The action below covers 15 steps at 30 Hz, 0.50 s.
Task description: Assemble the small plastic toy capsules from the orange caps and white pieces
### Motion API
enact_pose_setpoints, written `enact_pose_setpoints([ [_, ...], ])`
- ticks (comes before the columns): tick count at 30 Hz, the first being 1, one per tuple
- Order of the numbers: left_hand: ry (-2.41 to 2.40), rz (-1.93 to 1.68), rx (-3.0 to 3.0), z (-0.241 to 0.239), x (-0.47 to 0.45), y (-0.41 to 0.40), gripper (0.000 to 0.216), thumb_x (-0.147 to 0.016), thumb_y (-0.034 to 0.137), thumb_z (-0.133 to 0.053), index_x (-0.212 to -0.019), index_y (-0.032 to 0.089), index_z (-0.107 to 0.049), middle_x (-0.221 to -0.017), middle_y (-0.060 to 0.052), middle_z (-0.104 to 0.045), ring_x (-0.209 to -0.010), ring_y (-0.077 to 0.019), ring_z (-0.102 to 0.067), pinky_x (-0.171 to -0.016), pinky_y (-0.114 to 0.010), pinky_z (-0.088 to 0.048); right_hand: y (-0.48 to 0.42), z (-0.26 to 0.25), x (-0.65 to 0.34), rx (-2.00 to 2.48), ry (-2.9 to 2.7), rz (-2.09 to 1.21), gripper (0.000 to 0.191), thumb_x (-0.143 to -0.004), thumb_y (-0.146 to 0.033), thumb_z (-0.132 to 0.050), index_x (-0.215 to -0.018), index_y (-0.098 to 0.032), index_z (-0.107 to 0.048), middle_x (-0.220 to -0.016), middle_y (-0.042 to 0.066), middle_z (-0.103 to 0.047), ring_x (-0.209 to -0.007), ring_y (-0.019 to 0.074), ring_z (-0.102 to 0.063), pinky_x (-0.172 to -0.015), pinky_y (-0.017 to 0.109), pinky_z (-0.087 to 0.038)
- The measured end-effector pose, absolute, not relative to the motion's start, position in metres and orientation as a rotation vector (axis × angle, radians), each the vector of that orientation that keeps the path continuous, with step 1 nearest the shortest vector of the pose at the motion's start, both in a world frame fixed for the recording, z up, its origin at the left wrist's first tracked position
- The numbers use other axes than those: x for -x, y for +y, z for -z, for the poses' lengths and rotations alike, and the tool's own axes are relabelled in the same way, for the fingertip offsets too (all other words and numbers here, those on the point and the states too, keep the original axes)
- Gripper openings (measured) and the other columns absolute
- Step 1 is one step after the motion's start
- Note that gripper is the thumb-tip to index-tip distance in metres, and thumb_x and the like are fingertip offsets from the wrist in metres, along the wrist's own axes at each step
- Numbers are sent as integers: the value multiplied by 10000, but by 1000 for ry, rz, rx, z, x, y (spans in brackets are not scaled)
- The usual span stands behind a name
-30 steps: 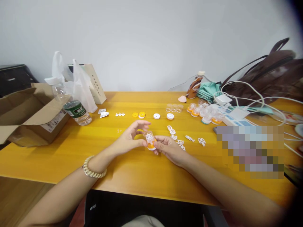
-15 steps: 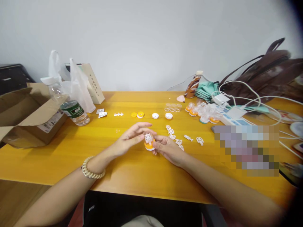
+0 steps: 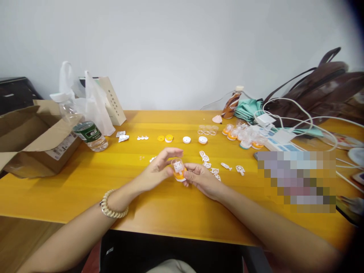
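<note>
A small capsule with a clear cover, a white piece inside and an orange-and-white base is held upright above the table. My right hand grips the base from the right, thumb in front and fingers behind. My left hand curves around the clear cover from the left, its thumb against the side and its fingers arched over the back. A white part lies partly hidden behind my left hand. Flat white cut-out pieces lie to the right of my right hand.
Beyond my hands lie yellow discs, white discs, clear rings and several finished-looking capsules. An open cardboard box and a tilted water bottle stand left. A power strip with cables lies right.
My left hand's fingers have bent more and drawn back slightly, uncovering a white part behind them. The capsule and my right hand have hardly moved.
</note>
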State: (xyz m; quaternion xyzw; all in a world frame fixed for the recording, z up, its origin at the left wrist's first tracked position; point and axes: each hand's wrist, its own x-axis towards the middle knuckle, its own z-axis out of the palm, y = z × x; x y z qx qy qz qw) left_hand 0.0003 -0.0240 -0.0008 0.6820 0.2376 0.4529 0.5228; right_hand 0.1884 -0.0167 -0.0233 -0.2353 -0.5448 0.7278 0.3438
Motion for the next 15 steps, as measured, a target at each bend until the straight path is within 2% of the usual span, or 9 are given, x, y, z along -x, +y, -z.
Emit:
enact_pose_setpoints([
  [3,572,-1029,-1632,-3,1,-26,423,-829,332,-591,-1218,243,-451,-1166,-92,-521,-1071,-214,-500,-941,-373,-377,-16,24,-188,605,-1428,-1896,288,-708,-415,-704,-835,-159,-667,-692,-17,-579,-549,60,-477,-527,203,-344],
  [6,460,-893,-1581,-7,1,-28,460,-890,366,-477,-1320,256,-357,-1331,-115,-425,-1213,-250,-414,-995,-415,-338,-16,24,-188,608,-1434,-1893,292,-703,-415,-708,-841,-160,-671,-695,-18,-580,-551,58,-477,-539,203,-354],
  [8,520,-961,-1605,-8,1,-29,457,-868,384,-511,-1293,257,-400,-1373,-97,-373,-1268,-257,-347,-1032,-409,-297,-16,24,-188,609,-1424,-1891,299,-699,-416,-712,-855,-164,-674,-699,-20,-581,-559,58,-479,-547,201,-358],
  [10,602,-1056,-1632,-6,0,-28,397,-840,333,-572,-1216,261,-466,-1271,-80,-456,-1168,-227,-443,-990,-380,-343,-17,23,-189,608,-1414,-1889,284,-702,-411,-711,-845,-169,-676,-697,-21,-584,-562,58,-478,-543,198,-355],
  [12,579,-1039,-1603,-5,0,-27,383,-844,278,-570,-1211,271,-458,-1183,-71,-514,-1040,-192,-525,-917,-358,-401,-16,23,-189,611,-1406,-1884,267,-706,-410,-707,-819,-170,-676,-692,-20,-587,-562,60,-475,-538,199,-353],
  [15,503,-974,-1550,-3,0,-25,416,-866,288,-528,-1267,267,-420,-1299,-88,-452,-1171,-219,-454,-957,-369,-381,-16,23,-189,615,-1402,-1885,274,-699,-415,-711,-812,-167,-677,-700,-14,-590,-583,67,-484,-548,201,-362],
])
